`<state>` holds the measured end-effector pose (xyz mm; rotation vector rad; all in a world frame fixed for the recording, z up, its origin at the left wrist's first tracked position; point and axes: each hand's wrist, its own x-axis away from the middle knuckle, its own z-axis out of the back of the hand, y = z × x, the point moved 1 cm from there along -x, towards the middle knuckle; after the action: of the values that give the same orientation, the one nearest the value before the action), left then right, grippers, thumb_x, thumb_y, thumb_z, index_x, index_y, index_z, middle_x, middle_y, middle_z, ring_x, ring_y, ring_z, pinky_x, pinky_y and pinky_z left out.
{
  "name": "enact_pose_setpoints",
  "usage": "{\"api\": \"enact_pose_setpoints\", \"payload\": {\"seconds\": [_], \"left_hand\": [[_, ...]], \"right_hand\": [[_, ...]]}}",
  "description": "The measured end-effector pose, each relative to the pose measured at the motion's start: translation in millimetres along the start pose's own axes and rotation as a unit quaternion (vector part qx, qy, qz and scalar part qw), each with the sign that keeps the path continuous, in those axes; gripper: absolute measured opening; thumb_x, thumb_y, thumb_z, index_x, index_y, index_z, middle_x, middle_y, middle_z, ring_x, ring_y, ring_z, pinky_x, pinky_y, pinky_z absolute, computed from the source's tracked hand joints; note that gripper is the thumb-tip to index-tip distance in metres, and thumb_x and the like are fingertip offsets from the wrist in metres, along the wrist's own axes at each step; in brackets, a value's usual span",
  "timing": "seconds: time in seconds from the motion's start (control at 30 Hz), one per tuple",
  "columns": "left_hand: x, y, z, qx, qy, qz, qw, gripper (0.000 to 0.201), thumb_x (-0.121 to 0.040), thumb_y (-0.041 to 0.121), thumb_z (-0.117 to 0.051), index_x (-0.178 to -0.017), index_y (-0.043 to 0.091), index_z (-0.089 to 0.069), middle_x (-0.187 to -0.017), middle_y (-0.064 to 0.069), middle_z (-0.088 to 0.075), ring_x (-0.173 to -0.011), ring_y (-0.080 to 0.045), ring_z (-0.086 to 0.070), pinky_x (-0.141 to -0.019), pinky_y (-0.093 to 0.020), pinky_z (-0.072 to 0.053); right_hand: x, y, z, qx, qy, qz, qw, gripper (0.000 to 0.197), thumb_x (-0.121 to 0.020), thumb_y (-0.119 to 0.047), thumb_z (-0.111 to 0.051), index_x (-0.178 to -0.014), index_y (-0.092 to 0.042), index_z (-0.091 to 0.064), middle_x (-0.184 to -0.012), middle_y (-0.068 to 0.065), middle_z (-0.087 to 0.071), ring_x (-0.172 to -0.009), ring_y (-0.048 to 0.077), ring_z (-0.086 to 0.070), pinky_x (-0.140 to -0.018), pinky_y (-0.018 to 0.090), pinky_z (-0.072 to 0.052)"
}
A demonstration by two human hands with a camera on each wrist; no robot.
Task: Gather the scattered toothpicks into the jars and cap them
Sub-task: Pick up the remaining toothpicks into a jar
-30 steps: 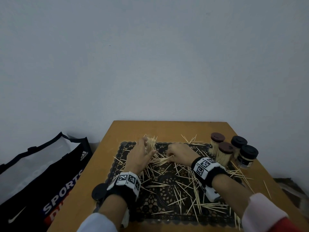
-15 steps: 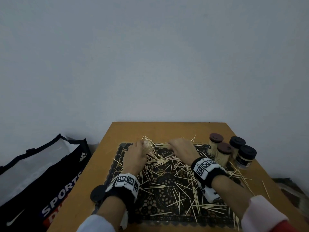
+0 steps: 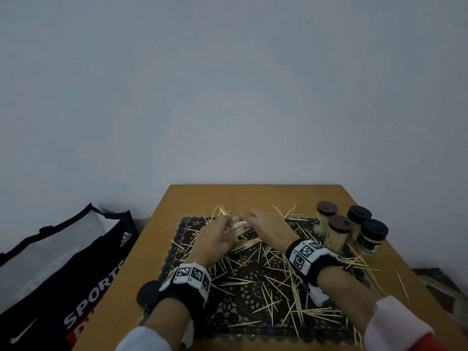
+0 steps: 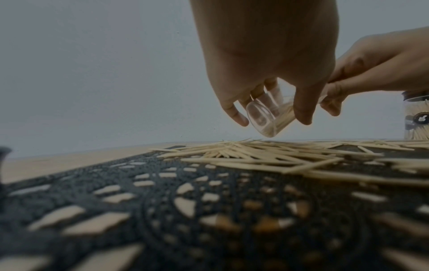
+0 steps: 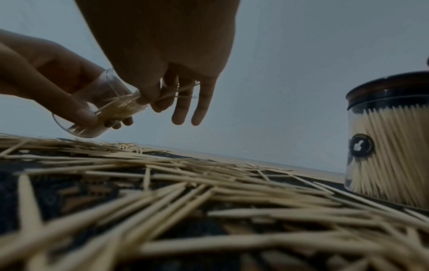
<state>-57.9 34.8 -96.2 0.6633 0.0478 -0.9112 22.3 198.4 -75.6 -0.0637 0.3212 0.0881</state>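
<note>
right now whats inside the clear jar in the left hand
The clear jar, tilted in the left hand, holds a loose bunch of toothpicks. The right hand pinches more at its mouth. Fingers cover part of the wall, so the amount is unclear.

The head cam is sitting high, looking forward and down over the wooden table [image 3: 192, 198], and it's catching mostly blank wall [image 3: 228, 84] with the lace mat [image 3: 253, 282] low in frame. Both wrist cams are hugging the mat, looking nearly level across the scattered toothpicks [image 5: 209, 183] toward the wall. The left wrist one is facing along the left hand [image 4: 267, 55], the right wrist one along the right hand [image 5: 162, 42]. All three are sharing the clear jar [image 4: 267, 115] held between the hands, and each wrist cam is catching the other hand too.
</note>
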Motion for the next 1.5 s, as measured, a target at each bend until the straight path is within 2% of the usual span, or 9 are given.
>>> {"api": "enact_pose_setpoints", "payload": {"seconds": [0.1,0.23,0.5,0.67,0.87,1.0,1.23,1.37,1.5], "left_hand": [[0,-1,0,-0.001,-0.008,0.009,1.000,0.041,-0.091,0.032,-0.065,-0.126,0.015,-0.052,-0.112,0.004,-0.061,-0.096,-0.012,-0.057,-0.086,-0.030,-0.050],[0,2,-1,0.002,-0.025,0.005,1.000,0.038,-0.092,0.029,-0.065,-0.125,0.015,-0.052,-0.105,0.009,-0.058,-0.088,-0.008,-0.056,-0.071,-0.012,-0.041],[0,3,1,0.016,-0.020,0.011,1.000,0.050,-0.086,0.029,-0.072,-0.129,0.016,-0.051,-0.113,0.005,-0.060,-0.091,-0.008,-0.054,-0.077,-0.017,-0.040],[0,5,-1,0.046,-0.039,0.010,0.998,0.047,-0.086,0.029,-0.073,-0.126,0.017,-0.052,-0.105,0.011,-0.056,-0.091,-0.009,-0.056,-0.078,-0.020,-0.042],[-1,4,-3,0.069,-0.067,0.003,0.995,0.043,-0.086,0.029,-0.072,-0.124,0.018,-0.052,-0.104,0.011,-0.057,-0.095,-0.010,-0.059,-0.088,-0.033,-0.054],[-1,2,-4,0.081,-0.060,0.006,0.995,0.045,-0.086,0.033,-0.072,-0.123,0.020,-0.052,-0.103,0.011,-0.058,-0.094,-0.010,-0.059,-0.087,-0.034,-0.054],[-1,5,-3,0.098,-0.060,0.001,0.993,0.043,-0.086,0.032,-0.072,-0.121,0.020,-0.051,-0.097,0.013,-0.057,-0.086,-0.009,-0.059,-0.079,-0.024,-0.050],[0,5,-4,0.094,-0.058,0.016,0.994,0.039,-0.087,0.035,-0.071,-0.115,0.020,-0.049,-0.100,0.009,-0.059,-0.089,-0.011,-0.060,-0.075,-0.016,-0.044],[1,0,0,0.089,0.002,0.046,0.995,0.039,-0.090,0.043,-0.064,-0.111,0.017,-0.044,-0.108,0.002,-0.061,-0.095,-0.015,-0.063,-0.084,-0.029,-0.053]], "right_hand": [[1,-1,1,-0.009,-0.041,0.000,0.999,0.046,-0.098,-0.002,-0.044,-0.143,-0.012,-0.040,-0.103,0.003,-0.050,-0.064,0.006,-0.038,-0.051,0.016,-0.029],[1,-4,4,-0.052,-0.068,0.004,0.996,0.070,-0.090,0.012,-0.044,-0.151,-0.014,-0.023,-0.113,0.004,-0.048,-0.068,0.006,-0.039,-0.056,0.016,-0.033],[0,-6,7,-0.132,0.001,0.008,0.991,0.084,-0.076,0.019,-0.049,-0.148,-0.021,-0.031,-0.117,0.001,-0.053,-0.078,0.010,-0.050,-0.061,0.024,-0.049],[1,-1,8,-0.135,0.083,0.025,0.987,0.069,-0.079,0.015,-0.053,-0.139,-0.017,-0.046,-0.107,0.000,-0.058,-0.079,0.014,-0.058,-0.065,0.023,-0.052],[4,1,9,-0.110,0.129,0.046,0.984,0.018,-0.086,-0.003,-0.060,-0.097,-0.015,-0.069,-0.078,-0.001,-0.068,-0.065,0.012,-0.060,-0.059,0.029,-0.053],[2,1,8,-0.108,0.136,0.055,0.983,0.021,-0.085,-0.005,-0.055,-0.092,-0.014,-0.072,-0.078,-0.002,-0.069,-0.067,0.013,-0.062,-0.060,0.026,-0.054],[-1,3,2,-0.138,0.122,0.065,0.981,0.028,-0.081,0.015,-0.057,-0.094,-0.008,-0.066,-0.100,-0.002,-0.060,-0.082,0.007,-0.054,-0.068,0.023,-0.053],[1,3,7,-0.174,0.136,0.034,0.975,0.030,-0.090,0.004,-0.052,-0.112,-0.014,-0.061,-0.115,-0.008,-0.054,-0.062,-0.001,-0.044,-0.053,0.016,-0.044],[0,9,6,-0.182,0.134,-0.041,0.973,0.035,-0.100,-0.012,-0.044,-0.134,-0.020,-0.049,-0.126,-0.009,-0.051,-0.066,0.007,-0.052,-0.052,0.016,-0.043]]}}
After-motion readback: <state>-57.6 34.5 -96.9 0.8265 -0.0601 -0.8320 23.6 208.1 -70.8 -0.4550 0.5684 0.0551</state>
